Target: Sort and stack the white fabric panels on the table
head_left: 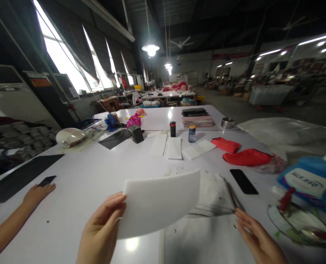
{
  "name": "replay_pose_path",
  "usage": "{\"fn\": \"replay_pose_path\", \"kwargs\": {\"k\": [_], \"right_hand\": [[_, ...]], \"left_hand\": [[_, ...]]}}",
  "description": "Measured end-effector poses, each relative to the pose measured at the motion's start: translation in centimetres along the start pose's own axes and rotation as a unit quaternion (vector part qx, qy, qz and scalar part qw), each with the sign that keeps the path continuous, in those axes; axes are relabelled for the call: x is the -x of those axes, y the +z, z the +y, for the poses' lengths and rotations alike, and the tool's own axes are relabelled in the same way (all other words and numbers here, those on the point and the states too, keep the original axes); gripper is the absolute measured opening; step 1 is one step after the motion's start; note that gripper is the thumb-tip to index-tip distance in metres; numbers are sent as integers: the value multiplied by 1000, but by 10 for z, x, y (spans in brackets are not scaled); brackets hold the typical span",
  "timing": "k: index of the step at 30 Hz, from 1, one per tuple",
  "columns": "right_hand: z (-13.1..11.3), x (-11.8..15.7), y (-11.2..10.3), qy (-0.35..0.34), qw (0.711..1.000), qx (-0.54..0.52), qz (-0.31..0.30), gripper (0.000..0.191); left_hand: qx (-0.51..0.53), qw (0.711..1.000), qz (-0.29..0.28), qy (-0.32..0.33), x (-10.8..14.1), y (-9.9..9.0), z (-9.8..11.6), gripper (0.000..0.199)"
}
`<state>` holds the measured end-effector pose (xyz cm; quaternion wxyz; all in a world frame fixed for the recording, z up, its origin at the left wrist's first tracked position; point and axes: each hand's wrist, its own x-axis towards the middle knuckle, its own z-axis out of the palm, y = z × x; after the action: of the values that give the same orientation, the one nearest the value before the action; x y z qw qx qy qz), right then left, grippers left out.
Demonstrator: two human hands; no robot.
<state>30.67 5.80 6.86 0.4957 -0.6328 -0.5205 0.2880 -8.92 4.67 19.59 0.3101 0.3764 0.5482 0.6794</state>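
Note:
My left hand (pixel 104 223) pinches the left end of a white flexible sheet (pixel 160 205) between thumb and fingers. The sheet is held above the table and bows slightly, its right end free. Behind and to the right of it lies a stack of pale grey-white cloth pieces (pixel 212 190), partly covered by the sheet. My right hand (pixel 255 234) is at the stack's right corner, palm turned inward and fingers stretched apart. Its fingertips reach the dark edge there; whether they touch it I cannot tell. Nothing shows inside that hand.
Another person's hand (pixel 38 194) rests by a phone (pixel 47 180) at left. Beyond the stack lie white strips (pixel 174 148), a dark bottle (pixel 173 129) and red cloth (pixel 247 157). A black phone (pixel 244 181), blue jug (pixel 308 179) and glass dish (pixel 273 216) stand at right.

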Motion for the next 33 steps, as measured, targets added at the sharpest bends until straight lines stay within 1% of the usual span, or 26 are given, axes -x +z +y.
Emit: {"fn": "replay_pose_path", "kwargs": {"k": [2, 4, 6, 7, 8, 10, 13, 15, 18, 22, 25, 29, 33], "right_hand": [[-3, -9, -7, 30, 999, -39, 11, 58], [-1, -13, -17, 66, 997, -48, 0, 58], [9, -13, -29, 96, 994, -44, -14, 58], [17, -13, -35, 110, 993, -47, -21, 59], [27, -12, -40, 123, 990, -54, -29, 61], [51, -12, -47, 144, 986, -67, -47, 62], [87, -12, -52, 150, 986, -58, -45, 57], [106, -10, -51, 152, 987, -42, -38, 56], [122, -8, -48, 151, 987, -12, -45, 60], [128, -5, -44, 125, 991, 29, -27, 61], [126, -4, -43, 125, 991, 25, -36, 58], [123, -5, -45, 139, 988, 29, -59, 57], [132, -5, -50, 140, 986, 49, -71, 56]], "left_hand": [[48, 993, 3, -110, 20, 20, -20, 42], [68, 977, -16, -203, 37, 37, -44, 49], [70, 960, -44, -266, 53, 49, -71, 52], [65, 955, -59, -284, 60, 52, -85, 52], [54, 953, -72, -290, 66, 54, -98, 52], [1, 956, -102, -275, 76, 53, -124, 53], [-126, 956, -141, -223, 86, 48, -155, 54], [-196, 951, -157, -180, 90, 44, -170, 52], [-264, 943, -160, -122, 92, 42, -182, 49], [-311, 930, -167, -99, 94, 44, -185, 44], [-311, 930, -168, -99, 95, 45, -184, 38], [-288, 936, -168, -117, 96, 44, -184, 38], [-265, 942, -159, -132, 98, 43, -185, 38]]}}
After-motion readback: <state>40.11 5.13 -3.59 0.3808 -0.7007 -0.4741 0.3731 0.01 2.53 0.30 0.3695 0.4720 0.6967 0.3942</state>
